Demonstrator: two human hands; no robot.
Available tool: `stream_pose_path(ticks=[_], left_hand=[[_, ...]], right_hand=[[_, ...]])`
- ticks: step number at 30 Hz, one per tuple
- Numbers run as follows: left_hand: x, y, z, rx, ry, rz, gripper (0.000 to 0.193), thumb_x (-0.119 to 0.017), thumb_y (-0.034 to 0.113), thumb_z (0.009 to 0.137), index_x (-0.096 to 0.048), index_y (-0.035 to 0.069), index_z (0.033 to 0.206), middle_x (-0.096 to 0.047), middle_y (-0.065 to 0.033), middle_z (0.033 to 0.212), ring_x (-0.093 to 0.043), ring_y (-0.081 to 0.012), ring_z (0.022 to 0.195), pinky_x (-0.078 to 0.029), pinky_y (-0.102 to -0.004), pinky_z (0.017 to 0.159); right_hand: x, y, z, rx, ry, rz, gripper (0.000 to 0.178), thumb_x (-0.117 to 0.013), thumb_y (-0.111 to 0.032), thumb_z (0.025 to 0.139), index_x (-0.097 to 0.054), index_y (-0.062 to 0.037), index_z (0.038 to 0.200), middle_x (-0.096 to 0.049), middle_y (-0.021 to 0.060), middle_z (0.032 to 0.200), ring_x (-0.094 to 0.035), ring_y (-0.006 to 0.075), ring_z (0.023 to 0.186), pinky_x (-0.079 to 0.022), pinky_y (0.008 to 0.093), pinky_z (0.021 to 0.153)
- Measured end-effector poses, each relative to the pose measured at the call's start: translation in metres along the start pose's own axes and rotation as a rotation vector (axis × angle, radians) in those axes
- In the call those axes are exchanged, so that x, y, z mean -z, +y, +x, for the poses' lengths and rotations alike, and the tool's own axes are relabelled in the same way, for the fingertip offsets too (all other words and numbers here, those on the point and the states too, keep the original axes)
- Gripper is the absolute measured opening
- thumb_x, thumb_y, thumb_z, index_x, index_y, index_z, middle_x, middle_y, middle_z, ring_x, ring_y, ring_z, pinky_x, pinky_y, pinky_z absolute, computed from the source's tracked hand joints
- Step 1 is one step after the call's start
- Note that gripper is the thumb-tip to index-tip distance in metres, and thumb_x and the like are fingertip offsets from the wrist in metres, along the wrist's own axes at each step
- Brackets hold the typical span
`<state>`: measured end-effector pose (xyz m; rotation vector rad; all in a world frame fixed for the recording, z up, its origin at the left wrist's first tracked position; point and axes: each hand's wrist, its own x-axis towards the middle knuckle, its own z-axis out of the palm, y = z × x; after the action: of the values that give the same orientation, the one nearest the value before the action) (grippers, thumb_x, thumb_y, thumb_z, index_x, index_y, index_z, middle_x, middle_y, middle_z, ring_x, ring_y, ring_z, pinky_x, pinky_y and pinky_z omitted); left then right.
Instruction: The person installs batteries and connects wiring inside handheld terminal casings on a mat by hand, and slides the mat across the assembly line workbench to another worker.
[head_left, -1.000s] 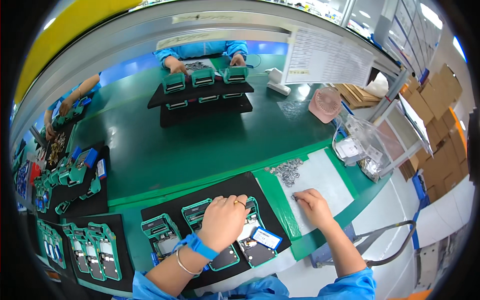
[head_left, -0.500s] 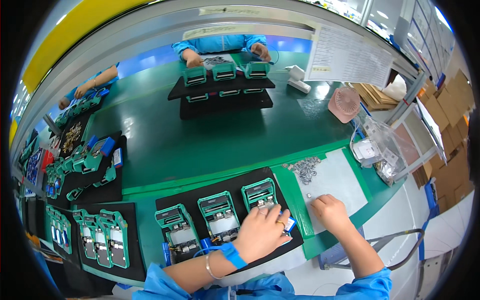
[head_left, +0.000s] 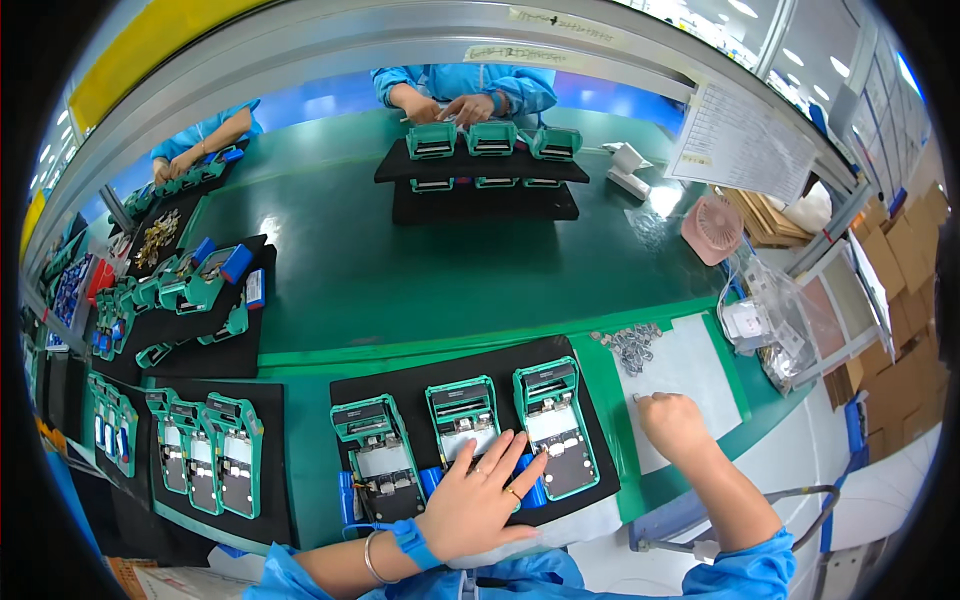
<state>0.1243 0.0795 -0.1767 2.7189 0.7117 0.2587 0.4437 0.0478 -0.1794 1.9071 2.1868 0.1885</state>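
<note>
Three green-framed device housings with circuit boards lie in a row on a black foam mat. My left hand, fingers spread, rests over the lower part of the middle housing and hides it. The right housing is fully uncovered; the left housing stands apart from my hand. Blue battery packs sit beside the housings. My right hand is pinched at the white sheet. A small grey metal piece shows at its fingertips. A pile of similar metal parts lies just beyond.
More housings lie on a mat at left, with others and blue batteries behind. Across the green table, a co-worker's hands work behind a raised black stand with housings. A pink fan and plastic bags stand at right.
My left hand has moved left from the right housing to the middle one. My right fingertips have closed on the small metal piece. The whole view has shifted slightly.
</note>
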Motion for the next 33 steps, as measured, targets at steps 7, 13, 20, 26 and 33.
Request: stream_pose_path(ticks=[7,13,20,26,33], left_hand=[[-0.037,0.021,0.012,0.044,0.142,0.090,0.058,-0.068,0.036,0.083,-0.054,0.008,0.132,-0.047,-0.0138,0.140,-0.039,-0.0290,0.136,-0.038,-0.0546,0.102],[-0.037,0.020,0.012,0.049,0.152,0.048,0.056,-0.068,0.036,0.084,-0.054,0.009,0.131,-0.048,-0.0125,0.140,-0.039,-0.0275,0.136,-0.038,-0.0537,0.102],[-0.036,0.021,0.011,0.056,0.163,0.018,0.052,-0.063,0.033,0.087,-0.054,0.006,0.131,-0.048,-0.0123,0.141,-0.039,-0.0263,0.136,-0.040,-0.0516,0.100],[-0.040,0.019,0.011,0.047,0.198,0.023,0.053,-0.069,0.033,0.083,-0.056,0.009,0.129,-0.049,-0.0120,0.139,-0.042,-0.0272,0.133,-0.040,-0.0532,0.100],[-0.036,0.019,0.010,0.054,0.185,0.024,0.050,-0.064,0.031,0.085,-0.056,0.008,0.129,-0.048,-0.0120,0.140,-0.041,-0.0270,0.134,-0.040,-0.0524,0.100]], right_hand=[[0.040,-0.049,0.025,0.281,0.459,0.473,0.014,-0.067,-0.008,0.071,-0.066,-0.0090,0.085,-0.064,0.0046,0.081,-0.064,0.0231,0.070,-0.053,0.0327,0.060],[0.016,-0.065,0.038,0.448,0.519,0.226,0.021,-0.066,-0.014,0.065,-0.064,-0.0099,0.085,-0.053,-0.0011,0.079,-0.056,0.0164,0.073,-0.049,0.0277,0.056],[0.016,-0.068,0.044,0.459,0.537,0.117,0.018,-0.065,-0.018,0.063,-0.061,-0.0114,0.079,-0.046,-0.0013,0.073,-0.053,0.0146,0.071,-0.044,0.0268,0.051],[0.021,-0.074,0.049,0.447,0.484,0.025,0.014,-0.064,-0.018,0.063,-0.056,-0.0128,0.072,-0.046,-0.0017,0.072,-0.053,0.0147,0.071,-0.043,0.0269,0.050],[0.043,-0.073,0.059,0.362,0.439,-0.004,0.013,-0.063,-0.018,0.065,-0.052,-0.0136,0.071,-0.046,-0.0005,0.074,-0.054,0.0163,0.075,-0.044,0.0292,0.052]])
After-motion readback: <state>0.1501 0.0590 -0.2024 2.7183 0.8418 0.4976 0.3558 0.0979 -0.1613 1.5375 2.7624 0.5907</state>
